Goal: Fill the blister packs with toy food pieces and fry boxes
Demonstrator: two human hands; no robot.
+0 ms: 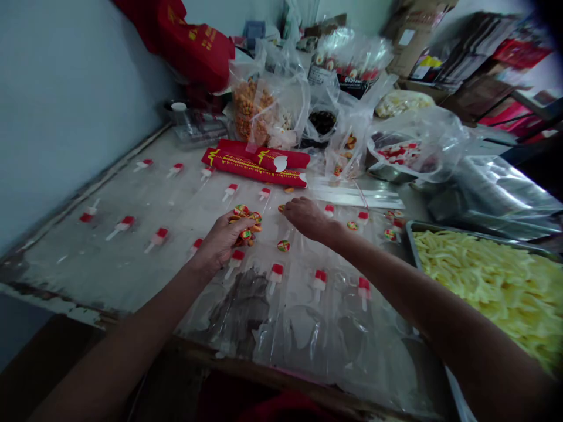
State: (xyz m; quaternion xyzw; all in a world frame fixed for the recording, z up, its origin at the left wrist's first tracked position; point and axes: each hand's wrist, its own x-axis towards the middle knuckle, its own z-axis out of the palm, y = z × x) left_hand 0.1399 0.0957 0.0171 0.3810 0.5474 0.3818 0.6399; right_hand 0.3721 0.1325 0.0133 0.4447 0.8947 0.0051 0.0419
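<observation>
My left hand (222, 237) is closed around a bunch of small round patterned pieces (246, 225), red, green and yellow with tan edges. My right hand (305, 215) reaches farther over the table, fingers pinched at one such piece (281, 208) near its fingertips. Between the hands and the table's front edge lies a single patterned piece (284, 246), and another piece (352, 225) sits beyond my right wrist. Red-and-white popsicle-shaped pieces (277, 273) lie in rows on long clear plastic sleeves (303, 328) spread across the tabletop.
A metal tray (411, 240) of pale yellow strips (492, 287) stands at the right. Red printed rolls (255, 167) lie behind the rows. Farther back are a bag of orange snacks (250, 108), a bowl in plastic (391, 170) and cardboard boxes (409, 41). A wall borders the left side.
</observation>
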